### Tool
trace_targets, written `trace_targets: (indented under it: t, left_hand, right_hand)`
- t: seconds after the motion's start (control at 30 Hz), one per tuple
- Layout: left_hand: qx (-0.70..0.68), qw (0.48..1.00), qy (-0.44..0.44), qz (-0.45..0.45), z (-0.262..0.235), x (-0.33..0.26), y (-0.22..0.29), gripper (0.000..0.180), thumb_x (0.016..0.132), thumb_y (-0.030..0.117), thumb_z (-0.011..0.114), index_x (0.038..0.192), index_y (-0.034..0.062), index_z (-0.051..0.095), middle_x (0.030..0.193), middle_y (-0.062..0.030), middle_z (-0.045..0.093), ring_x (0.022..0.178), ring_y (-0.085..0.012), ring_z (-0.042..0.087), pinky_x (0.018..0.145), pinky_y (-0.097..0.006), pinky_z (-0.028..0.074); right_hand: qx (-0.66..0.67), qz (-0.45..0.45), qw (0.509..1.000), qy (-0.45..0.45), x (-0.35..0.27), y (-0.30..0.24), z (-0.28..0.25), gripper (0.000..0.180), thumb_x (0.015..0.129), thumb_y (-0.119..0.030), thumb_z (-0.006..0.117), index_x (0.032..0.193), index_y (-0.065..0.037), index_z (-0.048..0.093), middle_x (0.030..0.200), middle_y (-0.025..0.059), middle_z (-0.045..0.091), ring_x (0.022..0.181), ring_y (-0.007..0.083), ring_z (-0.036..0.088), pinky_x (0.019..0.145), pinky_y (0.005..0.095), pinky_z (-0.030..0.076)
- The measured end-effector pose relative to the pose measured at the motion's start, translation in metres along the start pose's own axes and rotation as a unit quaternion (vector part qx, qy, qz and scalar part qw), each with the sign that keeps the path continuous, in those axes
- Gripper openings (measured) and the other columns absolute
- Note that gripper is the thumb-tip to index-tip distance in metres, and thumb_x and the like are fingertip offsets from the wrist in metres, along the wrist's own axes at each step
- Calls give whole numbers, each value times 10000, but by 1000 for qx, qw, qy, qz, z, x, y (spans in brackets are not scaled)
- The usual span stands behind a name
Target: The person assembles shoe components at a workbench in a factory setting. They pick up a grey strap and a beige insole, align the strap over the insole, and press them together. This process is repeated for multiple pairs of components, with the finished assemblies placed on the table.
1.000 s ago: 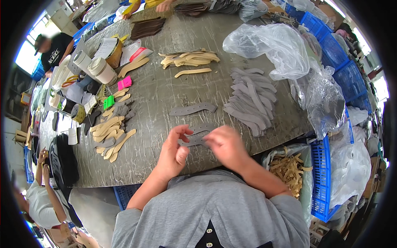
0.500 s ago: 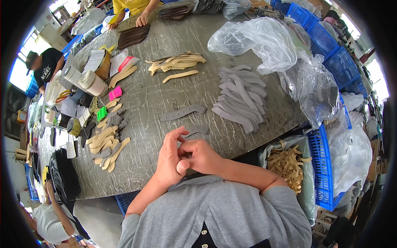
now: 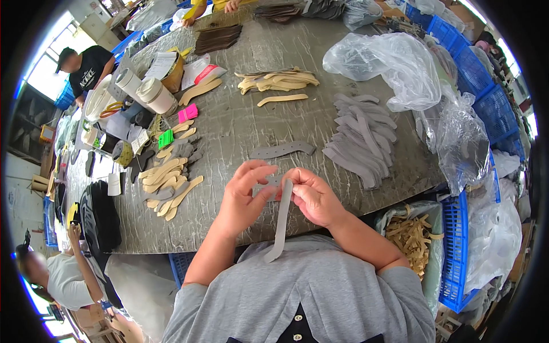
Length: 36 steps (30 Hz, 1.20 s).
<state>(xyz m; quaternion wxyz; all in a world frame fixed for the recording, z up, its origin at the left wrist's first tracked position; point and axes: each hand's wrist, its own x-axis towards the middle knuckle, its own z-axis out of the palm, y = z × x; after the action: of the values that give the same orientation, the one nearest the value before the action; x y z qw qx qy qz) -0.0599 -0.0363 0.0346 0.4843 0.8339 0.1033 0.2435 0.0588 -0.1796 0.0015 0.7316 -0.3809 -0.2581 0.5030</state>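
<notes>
In front of my chest, my right hand pinches the upper end of a thin grey curved strip, which hangs down toward my shirt. My left hand is beside it, fingers bent and apart, holding nothing that I can see. Just beyond my hands a grey curved piece with small holes lies flat on the table. A second grey piece is mostly hidden behind my fingers, with a small red patch showing near it. To the right is a fanned pile of grey curved pieces.
Tan strips lie stacked ahead, with one single strip nearer. Mixed tan and grey pieces spread at left, beside jars. Plastic bags cover the right side. A bin of tan scraps stands below. Other people work around the table.
My hands, earlier close together, have moved apart. The grey strip now shows in my right hand, and my left hand has opened. The whole view has shifted.
</notes>
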Motion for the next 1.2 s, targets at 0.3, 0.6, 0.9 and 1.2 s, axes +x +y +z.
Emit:
trace_targets:
  t: [0.3,0.6,0.9,1.2]
  left_hand:
    - [23,997,67,24,-22,-9,-9,163,717,-13,765,850,52,697,825,-41,647,689,-151,591,594,-266,454]
    - [-13,956,47,-288,-38,-34,-47,99,800,77,734,852,-5,711,663,5,626,616,-46,514,552,-227,408]
    - [11,942,0,-336,-38,-27,-65,117,782,85,739,859,-1,718,689,-4,642,613,-65,545,564,-228,434]
    - [91,940,-39,-327,-31,-27,-80,164,758,128,748,823,-19,712,645,-28,633,593,-77,531,554,-260,435]
  right_hand:
    - [303,-43,937,169,7,-30,-37,103,873,-19,468,796,-50,529,767,82,575,756,225,601,704,350,482]
    - [-151,107,973,138,-29,-38,-74,209,923,-214,649,1023,-91,513,800,-26,495,622,36,439,517,196,365]
    - [-262,51,952,152,-18,22,-54,115,851,-25,688,872,-27,575,789,-27,567,722,41,505,646,209,427]
    - [-405,19,896,184,-15,39,-58,126,809,4,683,836,17,560,696,54,601,641,79,540,583,257,451]
